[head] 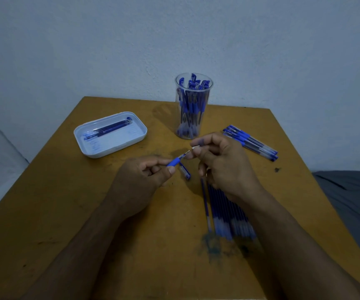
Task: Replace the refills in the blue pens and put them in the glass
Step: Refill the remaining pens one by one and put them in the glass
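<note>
Head view: task judged well along, not finished. White tray [110, 135] at left of desk [66, 213], few refills lying in it. Left hand [140, 180] fingers pinched round blue pen [174, 162] grip; right hand [222, 163] fingers pinched at its tip. Cap [185, 173] lying beneath. Glass [193, 107] behind, packed with pens. Refills [224, 213] under right wrist. Several pens [250, 141] left at right.

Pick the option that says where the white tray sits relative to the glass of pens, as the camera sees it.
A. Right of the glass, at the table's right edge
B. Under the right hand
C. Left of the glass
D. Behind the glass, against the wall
C: the white tray, with a few refills in it, lies left of the glass on the table.
</note>
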